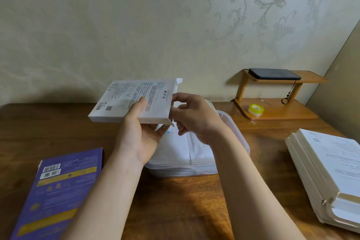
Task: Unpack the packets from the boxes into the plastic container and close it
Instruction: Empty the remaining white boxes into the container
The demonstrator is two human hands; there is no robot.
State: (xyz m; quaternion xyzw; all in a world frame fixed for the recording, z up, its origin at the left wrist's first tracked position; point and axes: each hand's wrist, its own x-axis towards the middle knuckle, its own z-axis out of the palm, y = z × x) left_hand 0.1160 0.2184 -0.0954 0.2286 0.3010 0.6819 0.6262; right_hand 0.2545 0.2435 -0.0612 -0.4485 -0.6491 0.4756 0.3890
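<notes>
White box (134, 99), seemingly light and stiff, is gripped by the left hand (144, 136) and pinched at its open end by the right hand (192, 119).

A home; floral wallpaper (272, 2); wooden desk (185, 200) (small shelf (276, 111) with phone (272, 73)).

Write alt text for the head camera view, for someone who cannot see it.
A person's left hand holds a flat white box above a clear plastic container holding white packets, with the right hand at the box's open end. On the wooden table lie a purple box at left and a stack of white boxes at right.
</notes>
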